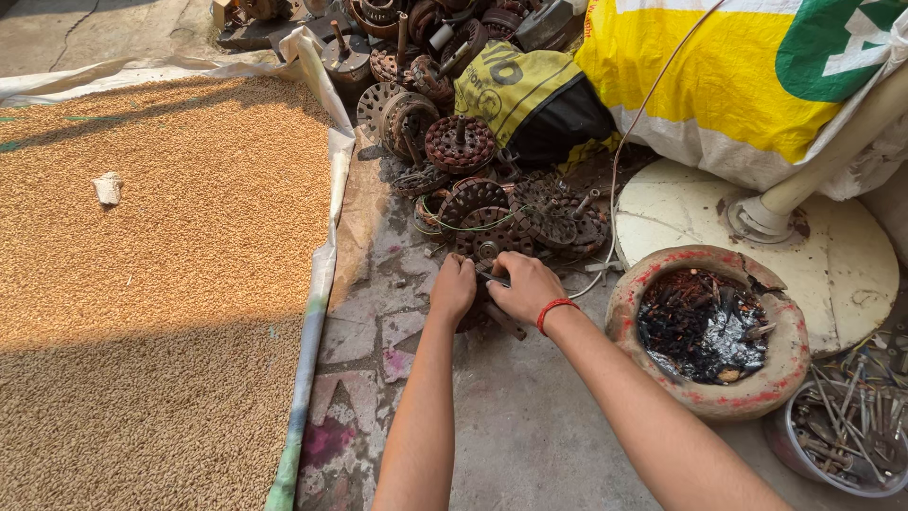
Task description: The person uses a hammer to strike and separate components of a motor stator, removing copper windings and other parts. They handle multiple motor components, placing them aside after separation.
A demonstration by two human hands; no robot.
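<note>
My left hand and my right hand are close together on the concrete floor, at the near edge of a pile of rusty motor rotors. Both hands are curled around a dark metal part lying between them; a rod-like end of it sticks out below my right hand. A red thread band circles my right wrist. The part itself is mostly hidden by my fingers.
A large spread of golden grain on a plastic sheet fills the left. A clay stove with ash and charred bits stands to the right, a bowl of metal rods beside it. Yellow sacks and a white round base lie behind.
</note>
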